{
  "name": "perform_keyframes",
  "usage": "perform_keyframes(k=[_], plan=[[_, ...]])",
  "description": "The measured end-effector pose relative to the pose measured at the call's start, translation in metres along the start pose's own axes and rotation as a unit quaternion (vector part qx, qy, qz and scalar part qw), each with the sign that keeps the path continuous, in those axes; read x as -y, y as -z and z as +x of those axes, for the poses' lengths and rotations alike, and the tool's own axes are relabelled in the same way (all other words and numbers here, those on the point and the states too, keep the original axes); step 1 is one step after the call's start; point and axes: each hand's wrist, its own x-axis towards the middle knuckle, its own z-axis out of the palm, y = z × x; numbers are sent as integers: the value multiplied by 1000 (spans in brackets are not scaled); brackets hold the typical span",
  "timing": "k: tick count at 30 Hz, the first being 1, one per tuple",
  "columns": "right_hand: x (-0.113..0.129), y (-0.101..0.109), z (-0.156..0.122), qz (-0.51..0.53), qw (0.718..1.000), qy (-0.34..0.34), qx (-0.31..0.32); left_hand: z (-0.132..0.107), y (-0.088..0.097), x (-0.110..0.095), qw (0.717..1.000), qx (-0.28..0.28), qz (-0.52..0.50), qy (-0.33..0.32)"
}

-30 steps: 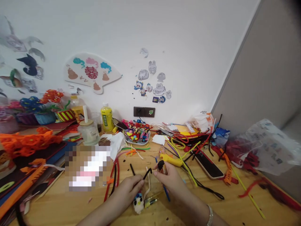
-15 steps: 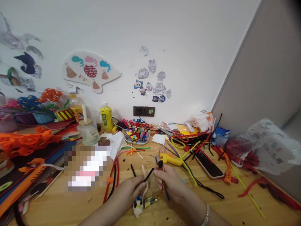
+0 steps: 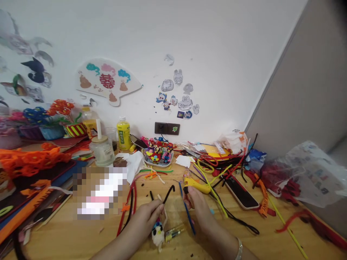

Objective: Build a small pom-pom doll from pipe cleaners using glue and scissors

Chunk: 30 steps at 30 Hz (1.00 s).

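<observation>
Black fuzzy stem (image 3: 169, 195), tip bent over, pinched between thumb and fingers of the closed left hand (image 3: 150, 213); just under that hand, a white-headed doll (image 3: 158, 235) near a yellowish tube (image 3: 173, 235). Curled in the right hand (image 3: 198, 205), a black-topped object (image 3: 186, 190), mostly hidden. Crowding the space just beyond: a yellow glue gun (image 3: 199, 185). Farther right, a phone (image 3: 241, 191); farther back, a tray of dolls (image 3: 159, 164). On the wall fan (image 3: 107, 81), a red 囍; on an orange strip (image 3: 29, 204), partly legible "AUNT"; on the yellow bottle (image 3: 123, 135), lettering too small to read.
</observation>
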Motion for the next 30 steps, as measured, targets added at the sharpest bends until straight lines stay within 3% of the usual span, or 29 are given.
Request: perform_keyframes(k=[6, 12, 30], plan=[[4, -2, -5, -111, 993, 36, 10, -4, -5, -3, 998, 51, -29, -6], [6, -2, -8, -180, 981, 61, 37, -5, -2, -12, 996, 63, -69, 13], [-5, -3, -7, -190, 980, 49, 44, -5, -2, -13, 993, 65, -93, 17]])
